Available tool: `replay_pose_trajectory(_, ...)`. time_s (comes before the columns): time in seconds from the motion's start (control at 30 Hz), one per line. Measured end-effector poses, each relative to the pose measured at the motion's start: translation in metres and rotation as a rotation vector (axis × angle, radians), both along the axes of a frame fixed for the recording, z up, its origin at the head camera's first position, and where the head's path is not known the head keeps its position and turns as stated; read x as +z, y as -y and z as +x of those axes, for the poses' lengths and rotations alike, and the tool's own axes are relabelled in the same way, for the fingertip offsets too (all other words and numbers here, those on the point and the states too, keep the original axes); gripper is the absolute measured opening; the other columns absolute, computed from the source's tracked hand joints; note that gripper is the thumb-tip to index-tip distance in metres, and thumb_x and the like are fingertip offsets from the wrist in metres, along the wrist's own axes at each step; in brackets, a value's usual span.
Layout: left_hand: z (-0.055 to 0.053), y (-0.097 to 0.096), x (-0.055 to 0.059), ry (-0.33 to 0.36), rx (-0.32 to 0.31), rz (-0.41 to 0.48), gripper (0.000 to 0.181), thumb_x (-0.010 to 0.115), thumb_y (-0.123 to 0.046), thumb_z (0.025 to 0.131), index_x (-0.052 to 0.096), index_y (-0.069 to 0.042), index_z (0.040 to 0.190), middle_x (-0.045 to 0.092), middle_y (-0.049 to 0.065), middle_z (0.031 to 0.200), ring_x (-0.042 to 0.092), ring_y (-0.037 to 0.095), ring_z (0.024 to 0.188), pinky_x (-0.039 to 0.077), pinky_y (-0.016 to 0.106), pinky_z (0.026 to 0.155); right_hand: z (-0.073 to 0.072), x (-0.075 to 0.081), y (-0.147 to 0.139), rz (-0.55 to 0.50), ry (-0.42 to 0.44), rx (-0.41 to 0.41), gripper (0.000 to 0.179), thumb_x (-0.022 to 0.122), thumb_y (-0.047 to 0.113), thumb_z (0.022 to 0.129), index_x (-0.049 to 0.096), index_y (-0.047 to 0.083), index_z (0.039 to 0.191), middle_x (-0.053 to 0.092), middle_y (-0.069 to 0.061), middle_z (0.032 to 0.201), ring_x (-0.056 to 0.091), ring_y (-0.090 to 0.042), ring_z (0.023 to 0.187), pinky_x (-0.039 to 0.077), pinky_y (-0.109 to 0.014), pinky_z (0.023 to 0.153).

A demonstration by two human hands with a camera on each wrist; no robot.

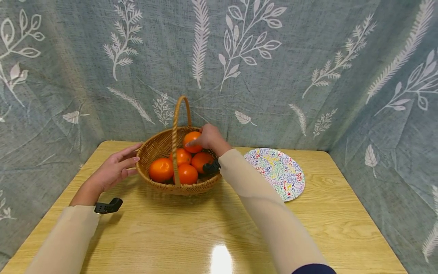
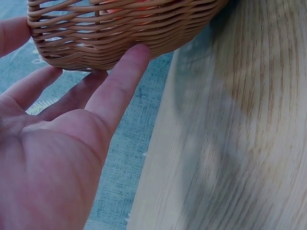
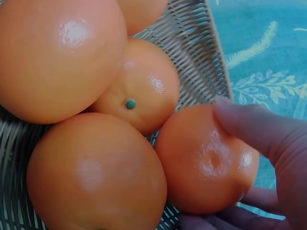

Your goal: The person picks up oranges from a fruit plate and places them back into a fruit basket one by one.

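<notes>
A brown wicker basket with a tall arched handle stands at the back left of the table, holding several oranges. My right hand reaches over its far right side and grips one orange, thumb on the near side. In the right wrist view the thumb and fingers wrap that orange, which touches its neighbours inside the basket. With fingers fairly straight and spread, my left hand touches the basket's left side. The left wrist view shows those fingertips against the woven wall.
A round plate with a multicoloured squiggle pattern lies to the right, partly behind the right sleeve. The wooden table has a grey-blue leaf-patterned curtain behind it and at its sides.
</notes>
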State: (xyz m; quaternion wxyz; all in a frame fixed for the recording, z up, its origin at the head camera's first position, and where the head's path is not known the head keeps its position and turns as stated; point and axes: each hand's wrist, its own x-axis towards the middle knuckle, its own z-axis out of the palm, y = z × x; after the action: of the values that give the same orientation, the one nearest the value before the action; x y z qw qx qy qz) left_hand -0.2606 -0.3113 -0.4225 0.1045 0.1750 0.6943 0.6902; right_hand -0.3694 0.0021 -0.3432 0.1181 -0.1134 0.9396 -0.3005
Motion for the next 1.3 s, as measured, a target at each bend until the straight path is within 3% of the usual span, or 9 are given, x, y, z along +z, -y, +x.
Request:
replay_pose_trajectory(0.17,-0.001,0.0,-0.002,-0.002,-0.003,0.01,0.066,0.044,-0.011,0.111,0.007,-0.002,0.165,0.05,-0.007,0.139,0.063,0.0,0.12,0.06,0.025,0.091,0.004,-0.003,0.001,0.029,-0.071,-0.007,0.048,0.085,0.044,0.084,0.068,0.004,0.105,0.069,-0.01,0.1,0.063,-0.024,0.086,0.052,-0.033,0.071)
replay_pose_trajectory(0.3,0.0,0.001,-0.002,-0.002,0.0,0.006,0.066,0.044,-0.011,0.111,0.007,-0.002,0.165,0.05,-0.007,0.14,0.063,0.0,0.12,0.06,0.024,0.091,0.004,-0.004,0.002,0.037,-0.079,-0.021,0.042,0.086,0.045,0.083,0.064,0.009,0.09,0.063,-0.005,0.086,0.056,-0.019,0.075,0.044,-0.03,0.064)
replay_pose_trajectory(0.47,0.002,0.001,0.0,-0.005,0.007,0.02,0.066,0.045,-0.011,0.111,0.008,-0.003,0.165,0.05,-0.007,0.14,0.063,0.0,0.12,0.06,0.024,0.09,0.002,-0.004,0.003,0.081,-0.094,-0.015,0.056,0.085,0.048,0.083,0.041,0.017,0.067,0.032,0.003,0.064,0.031,-0.013,0.06,0.03,-0.029,0.056)
replay_pose_trajectory(0.53,0.003,0.002,0.001,-0.005,0.009,0.035,0.066,0.045,-0.01,0.11,0.008,-0.003,0.165,0.05,-0.007,0.14,0.064,0.001,0.12,0.06,0.024,0.09,0.001,-0.003,0.004,0.095,-0.108,0.005,0.063,0.084,0.049,0.083,0.033,0.018,0.065,0.023,0.003,0.064,0.023,-0.014,0.06,0.025,-0.03,0.056)
replay_pose_trajectory(0.67,0.004,0.005,0.0,-0.008,0.017,0.056,0.065,0.045,-0.008,0.11,0.01,-0.003,0.165,0.052,-0.007,0.139,0.064,0.002,0.119,0.06,0.024,0.09,0.003,-0.002,0.004,0.093,-0.154,0.024,0.05,0.084,0.049,0.083,0.048,0.018,0.068,0.037,0.006,0.066,0.034,-0.012,0.065,0.032,-0.027,0.06)
replay_pose_trajectory(0.77,0.004,0.005,0.0,-0.012,0.017,0.047,0.065,0.045,-0.008,0.11,0.01,-0.003,0.165,0.052,-0.007,0.14,0.064,0.002,0.12,0.06,0.024,0.09,0.003,-0.001,0.002,0.089,-0.158,0.024,0.048,0.084,0.048,0.084,0.05,0.018,0.066,0.04,0.006,0.066,0.035,-0.011,0.064,0.034,-0.026,0.059)
replay_pose_trajectory(0.93,0.004,0.005,0.0,-0.013,0.014,0.029,0.066,0.045,-0.009,0.11,0.009,-0.002,0.165,0.051,-0.008,0.14,0.064,0.001,0.12,0.06,0.024,0.089,-0.001,-0.001,0.0,0.103,-0.129,0.042,0.061,0.08,0.04,0.09,0.032,0.018,0.058,0.017,0.004,0.058,0.013,-0.012,0.055,0.021,-0.026,0.052)
replay_pose_trajectory(1.3,0.003,0.002,-0.001,-0.007,0.029,-0.011,0.066,0.045,-0.014,0.111,0.009,-0.001,0.164,0.048,-0.006,0.138,0.063,-0.001,0.119,0.06,0.023,0.089,0.0,0.0,-0.007,0.139,-0.068,0.086,0.058,0.078,0.034,0.092,0.035,0.017,0.057,0.018,0.004,0.055,0.013,-0.012,0.051,0.022,-0.026,0.051)
